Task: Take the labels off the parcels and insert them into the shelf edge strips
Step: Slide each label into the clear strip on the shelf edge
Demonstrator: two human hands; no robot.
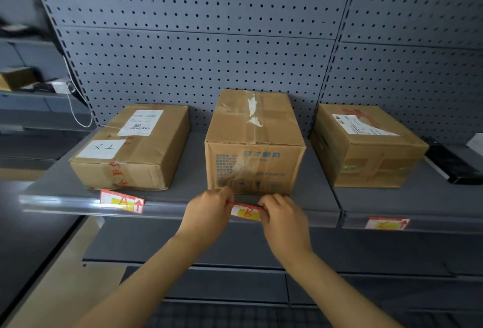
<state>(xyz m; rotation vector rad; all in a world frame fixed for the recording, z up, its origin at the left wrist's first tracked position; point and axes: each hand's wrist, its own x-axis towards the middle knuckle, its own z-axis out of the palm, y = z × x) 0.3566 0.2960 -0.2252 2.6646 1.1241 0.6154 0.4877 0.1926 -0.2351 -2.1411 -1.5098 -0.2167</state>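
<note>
Three cardboard parcels [132,145] [254,142] [366,145] on the shelf [188,171]; three labels. Label B [245,212], long axis along the edge strip [65,201], pinched between my left hand [209,212] and right hand [281,216]. Label A [122,201] tilted; label C [387,223] level.

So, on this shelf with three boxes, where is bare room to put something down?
Bare shelf lies between the left box and middle box, and left of the left box. Between the middle box and right box it is narrow.
</note>
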